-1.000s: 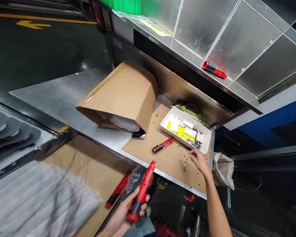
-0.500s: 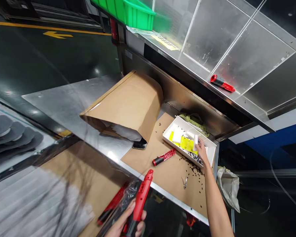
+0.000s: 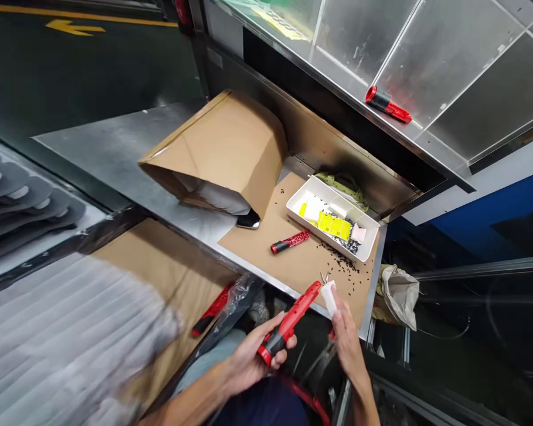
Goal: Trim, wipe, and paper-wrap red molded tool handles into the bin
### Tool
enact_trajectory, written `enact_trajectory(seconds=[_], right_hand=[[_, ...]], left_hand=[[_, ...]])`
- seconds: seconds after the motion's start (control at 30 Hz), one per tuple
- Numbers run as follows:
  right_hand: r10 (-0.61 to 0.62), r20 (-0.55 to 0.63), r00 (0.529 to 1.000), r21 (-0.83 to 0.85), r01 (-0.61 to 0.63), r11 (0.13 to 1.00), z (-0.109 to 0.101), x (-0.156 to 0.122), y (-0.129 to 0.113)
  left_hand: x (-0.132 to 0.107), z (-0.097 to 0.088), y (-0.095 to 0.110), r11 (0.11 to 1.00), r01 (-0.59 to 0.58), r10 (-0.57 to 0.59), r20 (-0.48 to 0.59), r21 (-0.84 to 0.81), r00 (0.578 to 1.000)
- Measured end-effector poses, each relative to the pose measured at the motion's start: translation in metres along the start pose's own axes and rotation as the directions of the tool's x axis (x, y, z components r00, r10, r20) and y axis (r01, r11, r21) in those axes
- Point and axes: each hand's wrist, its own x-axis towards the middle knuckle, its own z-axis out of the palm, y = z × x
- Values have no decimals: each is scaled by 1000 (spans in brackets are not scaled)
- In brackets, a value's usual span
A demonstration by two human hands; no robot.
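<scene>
My left hand (image 3: 255,355) is closed around a red-and-black plastic housing (image 3: 299,309), its red tip pointing up and right. In my right hand (image 3: 347,334) is a small white block (image 3: 328,297), pinched between the fingers close to the housing's tip; whether they touch I cannot tell. Just beyond the block, a small metal tweezers-like tool (image 3: 324,276) lies on the brown paper sheet (image 3: 257,251). A similar red-and-black piece (image 3: 289,242) rests on that sheet. Behind it stands a white tray (image 3: 371,244) holding yellow labels, white pieces and many small black parts.
A large brown paper bag (image 3: 222,151) lies on the bench, its mouth towards me. Another red-and-black piece (image 3: 388,105) sits on the metal shelf above. Loose black bits (image 3: 337,259) are scattered by the tray. White padded wrapping (image 3: 71,331) fills the lower left.
My right hand has come from the tray towards me with the white block. My left hand has moved up and right with the housing, now beside the block. The view has shifted downward.
</scene>
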Motion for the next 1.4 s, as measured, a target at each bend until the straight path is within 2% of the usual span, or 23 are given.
enact_trajectory(seconds=[0.07,0.17,0.23,0.33,0.4,0.53,0.67,0.8,0.9,0.97,1.03,1.17,1.3,1.4], right_hand=[[-69,-27,997,-184,63,981,14,-14,3],[-178,-102,979,-338,134,932,33,-24,3],[-260,-119,958,-365,201,909,44,-29,0],[-387,-26,922,-341,356,870,52,-37,-2],[-439,-1,898,-381,406,831,52,-38,-2],[-443,-117,889,-475,342,811,49,-36,-2],[-476,-17,879,-402,430,808,52,-37,-4],[-450,-124,885,-466,348,813,50,-30,-5],[-453,-74,888,-446,377,812,49,-27,-5],[-445,-100,890,-452,357,817,51,-28,-5],[-445,-143,884,-439,346,829,56,-31,-6],[-495,-2,869,-332,466,820,62,-40,-9],[-458,-62,887,-457,383,803,54,-42,-14],[-501,41,865,-428,468,773,51,-46,-21]], left_hand=[[0,-3,-7,999,44,-44,37,6,998],[-1,-5,-13,996,93,-92,78,-4,993],[-2,-6,-16,995,100,-99,77,-15,992],[-4,-7,-21,996,93,-93,35,-9,995],[-5,-9,-24,997,83,-83,29,8,996],[-10,-11,-28,996,0,-2,17,88,1000],[-14,-10,-28,983,-46,53,-33,179,998],[-19,-9,-26,962,-106,119,-37,250,992],[-22,-10,-25,955,-114,129,-38,273,991],[-22,-11,-24,958,-109,121,-29,265,992],[-20,-13,-22,972,-77,84,-22,222,996],[-13,-22,-18,997,65,-67,46,53,997],[-8,-34,-18,977,201,-182,218,-70,959],[-6,-41,-20,961,256,-211,315,-109,925]])
